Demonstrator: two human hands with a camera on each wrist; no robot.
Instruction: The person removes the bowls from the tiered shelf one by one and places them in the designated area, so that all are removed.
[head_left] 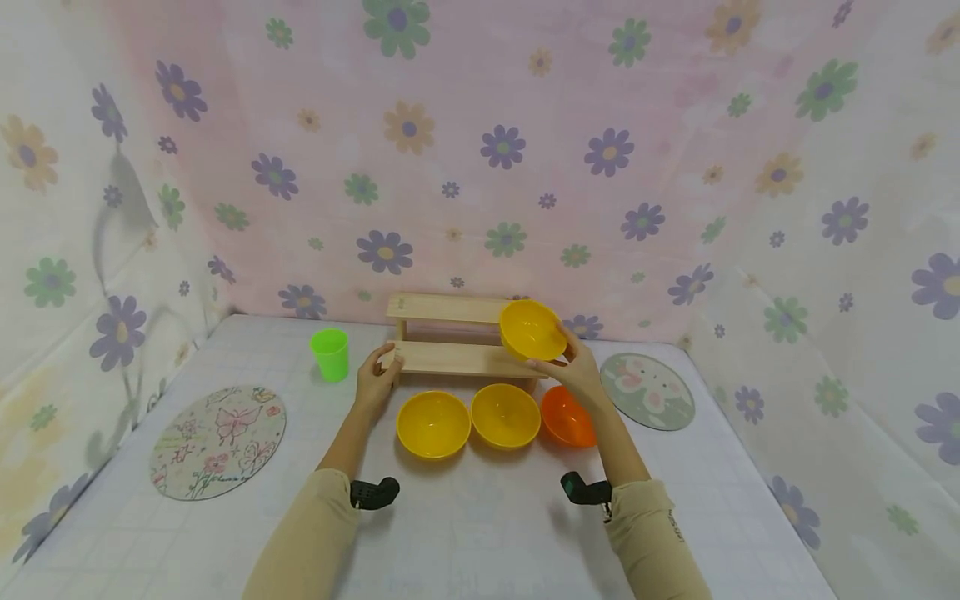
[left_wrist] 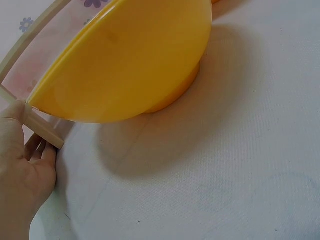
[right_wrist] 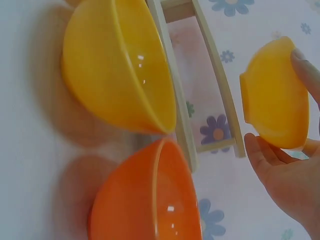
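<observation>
My right hand [head_left: 581, 371] holds a yellow bowl [head_left: 531, 331] by its right side, above the right end of a two-tier wooden rack [head_left: 453, 358]. In the right wrist view that bowl [right_wrist: 275, 95] is tilted and apart from the rack, thumb at its rim and fingers beneath. My left hand [head_left: 377, 379] grips the left end of the rack's lower board; the left wrist view shows the thumb over the board [left_wrist: 45, 131] and fingers under it. Two more yellow bowls [head_left: 433, 425] [head_left: 506, 416] and an orange bowl [head_left: 567, 417] stand in a row before the rack.
A green cup [head_left: 331, 354] stands left of the rack. A round butterfly-patterned mat [head_left: 221, 442] lies at the left, and another round mat [head_left: 648, 392] at the right. Flowered cloth [head_left: 465, 167] hangs behind and on both sides of the table.
</observation>
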